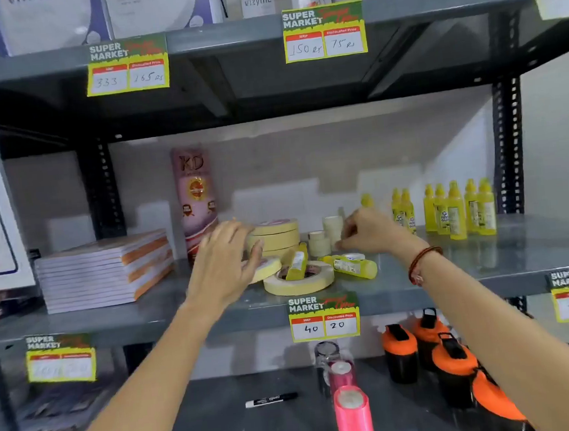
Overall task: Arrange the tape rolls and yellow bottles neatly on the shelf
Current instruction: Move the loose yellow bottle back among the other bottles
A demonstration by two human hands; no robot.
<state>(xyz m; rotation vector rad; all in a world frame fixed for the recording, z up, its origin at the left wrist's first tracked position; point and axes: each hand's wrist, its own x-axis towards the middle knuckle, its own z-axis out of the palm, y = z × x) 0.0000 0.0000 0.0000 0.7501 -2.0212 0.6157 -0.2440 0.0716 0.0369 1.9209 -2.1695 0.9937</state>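
A stack of wide cream tape rolls stands mid-shelf. My left hand hovers beside it with fingers spread, over a tilted roll. A large roll lies flat at the front, with a yellow bottle lying across it. Another yellow bottle lies on its side to the right. Small tape rolls stand behind. My right hand has its curled fingertips touching them; whether it grips one is unclear. Several upright yellow bottles stand at the right.
A pile of notebooks sits left on the grey shelf, and a tall pink package stands behind the tape. A price tag hangs on the front edge. Below are orange-lidded bottles, pink ribbon rolls and a marker.
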